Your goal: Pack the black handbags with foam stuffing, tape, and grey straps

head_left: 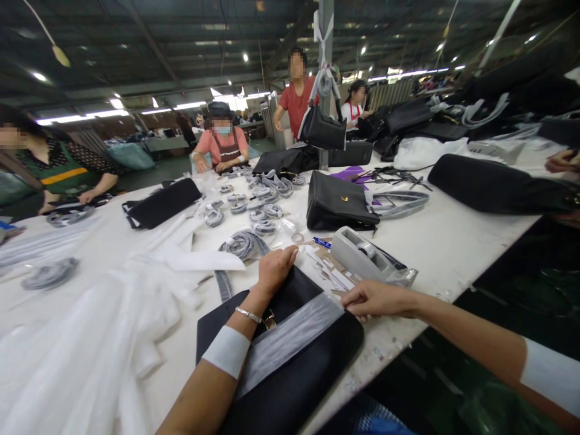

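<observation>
A black handbag (317, 368) with a gold-coloured clasp (269, 320) lies at a slant on the table in front of me. Across it runs a flat strap wrapped in clear plastic film (292, 344). My right hand (376, 299) pinches the strap's far end at the bag's right edge. My left hand (277, 269) is closed at the bag's far edge, with the forearm crossing over the bag and strap; whatever its fingers grip is hidden. Just beyond the right hand stands a grey tape dispenser (362, 251), beside paper strips (333, 272) and a blue pen (322, 242).
White wrapping sheets (90, 350) cover the table's left side. Several coiled, film-wrapped straps (244, 244) lie ahead. Black bags stand beyond, one with a gold clasp (338, 202), another at right (493, 184). Co-workers sit and stand around the table. The table edge (403, 350) runs diagonally at right.
</observation>
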Demonstrator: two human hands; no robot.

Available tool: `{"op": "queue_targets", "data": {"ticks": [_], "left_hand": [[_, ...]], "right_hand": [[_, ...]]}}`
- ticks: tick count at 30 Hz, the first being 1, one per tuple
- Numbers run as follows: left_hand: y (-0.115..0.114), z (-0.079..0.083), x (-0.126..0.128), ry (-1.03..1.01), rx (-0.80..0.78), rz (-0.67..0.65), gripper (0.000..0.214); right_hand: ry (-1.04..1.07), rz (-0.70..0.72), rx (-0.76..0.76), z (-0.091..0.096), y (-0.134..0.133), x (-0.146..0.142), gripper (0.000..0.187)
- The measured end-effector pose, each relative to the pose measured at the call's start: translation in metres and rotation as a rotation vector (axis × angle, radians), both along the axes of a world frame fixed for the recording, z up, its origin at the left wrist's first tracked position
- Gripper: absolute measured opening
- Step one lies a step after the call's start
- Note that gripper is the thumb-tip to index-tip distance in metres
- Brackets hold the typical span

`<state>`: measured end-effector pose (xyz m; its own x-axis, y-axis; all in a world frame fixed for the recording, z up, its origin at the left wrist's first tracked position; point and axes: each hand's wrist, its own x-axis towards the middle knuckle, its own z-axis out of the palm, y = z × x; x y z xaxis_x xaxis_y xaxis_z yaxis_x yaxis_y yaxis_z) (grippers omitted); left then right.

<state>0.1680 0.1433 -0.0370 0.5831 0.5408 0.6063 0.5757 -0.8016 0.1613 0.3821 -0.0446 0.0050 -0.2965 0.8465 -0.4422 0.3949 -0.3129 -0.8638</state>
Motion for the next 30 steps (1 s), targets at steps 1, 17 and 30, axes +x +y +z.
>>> {"op": "queue_targets", "data": {"ticks": [1, 17, 30], "left_hand": [[0.000, 0.000, 0.000, 0.005, 0.005, 0.004, 0.033], [0.000, -0.001, 0.001, 0.074, 0.042, -0.002, 0.037], [0.002, 0.000, -0.001, 0.031, -0.012, 0.056, 0.036]], "right_hand": [[0.002, 0.001, -0.030, 0.001, 0.001, 0.000, 0.026], [-0.460, 0.368, 0.272, 0.013, 0.018, 0.001, 0.014], [0.099, -0.179, 0.099, -0.020, -0.012, -0.004, 0.037]]}}
